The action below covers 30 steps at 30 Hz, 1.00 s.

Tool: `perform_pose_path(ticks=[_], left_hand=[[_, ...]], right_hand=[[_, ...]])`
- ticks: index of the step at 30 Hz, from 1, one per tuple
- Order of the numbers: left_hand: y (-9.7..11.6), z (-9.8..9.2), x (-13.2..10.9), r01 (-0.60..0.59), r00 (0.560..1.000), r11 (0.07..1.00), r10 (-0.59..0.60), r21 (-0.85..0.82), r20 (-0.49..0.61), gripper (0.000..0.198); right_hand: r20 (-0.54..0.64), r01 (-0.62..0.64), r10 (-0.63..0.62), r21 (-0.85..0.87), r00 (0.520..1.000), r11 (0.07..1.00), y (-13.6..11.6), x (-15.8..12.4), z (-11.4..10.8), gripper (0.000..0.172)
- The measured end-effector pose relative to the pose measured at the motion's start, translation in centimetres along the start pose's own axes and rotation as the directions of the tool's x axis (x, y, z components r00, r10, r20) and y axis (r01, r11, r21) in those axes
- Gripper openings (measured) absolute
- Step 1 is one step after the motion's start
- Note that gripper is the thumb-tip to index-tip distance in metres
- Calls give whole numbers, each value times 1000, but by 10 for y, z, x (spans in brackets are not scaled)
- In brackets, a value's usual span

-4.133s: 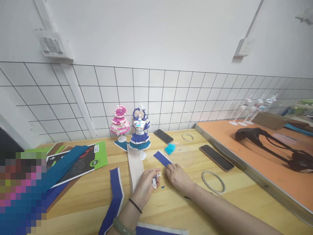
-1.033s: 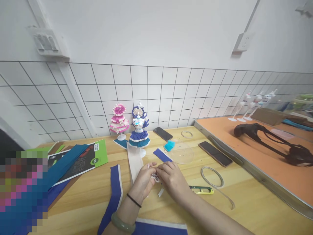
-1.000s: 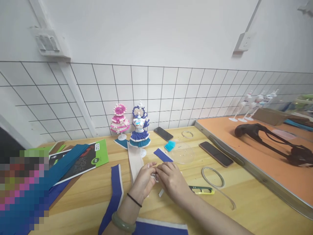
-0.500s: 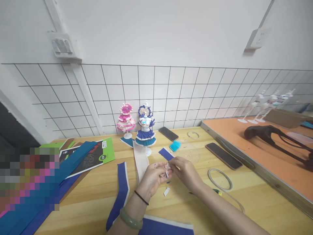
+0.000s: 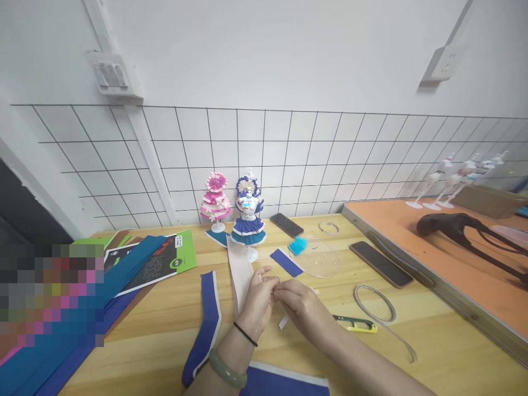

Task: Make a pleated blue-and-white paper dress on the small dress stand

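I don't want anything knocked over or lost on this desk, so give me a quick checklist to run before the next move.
1. Hands together: ok; the fingertips of the left hand and right hand meet.
2. Secure hold on a piece: cannot tell; the fingers hide whatever is between them.
3. Front dress form upright: ok, standing on its base.
4. Snips fully in sight: not ok; the right forearm hides one end.
5. Clear round sheet free of loose bits: not ok; small bits lie on it.
6. Nearer phone clear of the hands: ok.
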State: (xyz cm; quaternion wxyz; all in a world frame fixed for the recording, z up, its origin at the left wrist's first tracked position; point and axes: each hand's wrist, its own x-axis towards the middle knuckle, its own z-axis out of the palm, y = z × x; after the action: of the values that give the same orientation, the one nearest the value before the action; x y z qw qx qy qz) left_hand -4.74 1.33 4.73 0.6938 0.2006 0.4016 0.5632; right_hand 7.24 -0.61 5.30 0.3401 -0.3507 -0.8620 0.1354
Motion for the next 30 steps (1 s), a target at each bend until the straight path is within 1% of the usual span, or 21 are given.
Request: perform_pose_path(ticks=[3,5,9,11,13,15,17,20,21,23,26,30], left_hand=[[-1,1,-1,23,999,999,-22,-46,31,42],[-1,2,-1,47,996,996,-41,-78,80,36],[-2,6,-3,66,982,989,-41,-131,186,19],[-2,7,-3,79,974,987,-46,-140,224,14],[-2,6,-3,96,969,987,-63,-129,237,17],[-1,4,-3,100,970,991,-76,-94,231,29],[0,3,-3,80,972,996,-70,-32,225,39],[3,0,-2,-21,972,994,-5,107,235,43],[4,0,-2,-68,970,984,26,166,243,41],[6,-1,0,-169,961,941,92,292,261,35],[9,-4,3,-312,937,831,191,460,291,25],[17,-11,6,-452,891,653,302,607,339,14]], right_hand=[[27,50,-50,15,998,999,-4,1,6,29],[26,41,-42,18,999,999,-5,3,5,29],[-58,-92,90,-31,994,995,0,9,-2,24],[-88,-124,118,-67,989,990,3,10,-3,19],[-75,-104,98,-80,992,991,4,10,-1,16],[-51,-86,83,-63,995,994,4,7,2,17],[-48,-112,110,-32,993,993,6,5,3,17],[-75,-215,218,45,973,976,15,6,-5,11],[-86,-255,261,77,961,964,20,8,-10,11],[-97,-320,335,145,937,936,28,12,-18,18],[-66,-371,398,247,915,895,33,15,-21,26],[38,-404,420,363,907,840,30,13,-15,35]])
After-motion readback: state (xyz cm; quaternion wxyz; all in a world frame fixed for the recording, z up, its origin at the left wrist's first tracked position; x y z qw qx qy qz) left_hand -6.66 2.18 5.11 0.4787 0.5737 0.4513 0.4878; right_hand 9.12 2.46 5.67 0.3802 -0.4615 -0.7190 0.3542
